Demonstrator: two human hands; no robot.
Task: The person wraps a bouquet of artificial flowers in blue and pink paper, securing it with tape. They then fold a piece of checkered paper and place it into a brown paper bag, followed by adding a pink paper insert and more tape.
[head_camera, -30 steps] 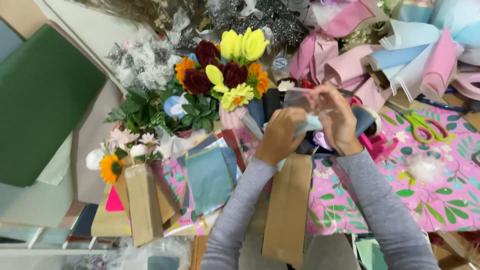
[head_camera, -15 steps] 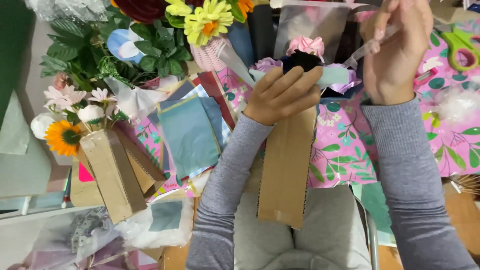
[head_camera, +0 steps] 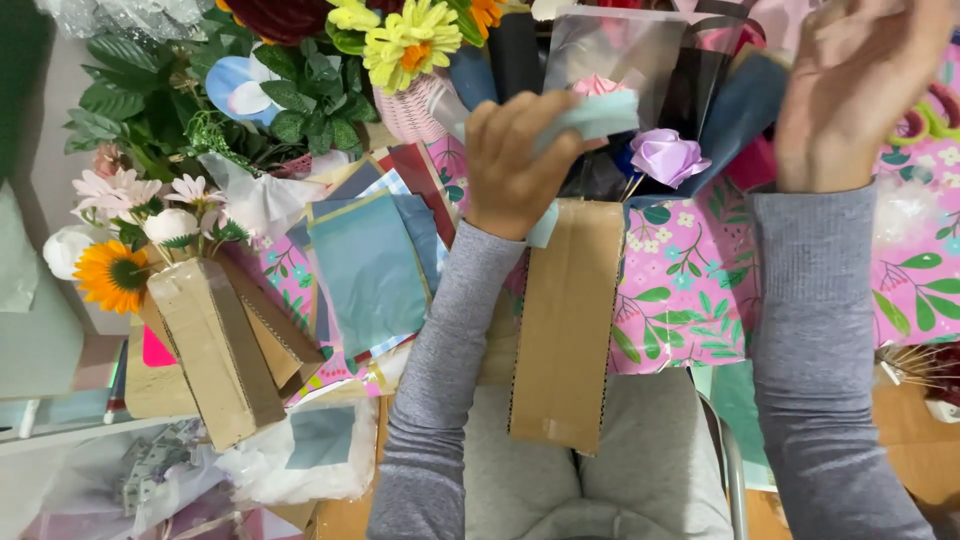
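View from above of a person in grey sleeves seated at a crowded craft bench (head_camera: 690, 300) covered with pink paper printed with green leaves. The left hand (head_camera: 515, 165) is raised over the bench, its fingers (head_camera: 500, 125) clenched around a pale blue-green folded piece of paper (head_camera: 600, 113), which sticks out to the right of the fist. The right hand (head_camera: 850, 90) is lifted higher, at the top right of the view, with its fingers released and spread, holding nothing that can be seen.

Just below the left hand a long brown cardboard sleeve (head_camera: 565, 320) stands on end, running from the bench edge down over the person's lap. Behind its top sit a small lilac paper rose (head_camera: 668, 155), a pink paper flower (head_camera: 597, 85) and a sheet of clear film (head_camera: 625, 45), close together; whether they sit inside the sleeve cannot be told.

To the left of the left arm lies a loose pile of blue and teal paper sheets (head_camera: 370, 265). Further left, a second cardboard sleeve (head_camera: 215, 350) leans at a tilt, with an orange sunflower (head_camera: 112, 275) and white and pink flowers at its top. At the top of the view stand yellow daisies (head_camera: 410, 40) among green leaves (head_camera: 130, 100). Bright green scissors (head_camera: 925, 125) lie at the far right, partly hidden by the right hand
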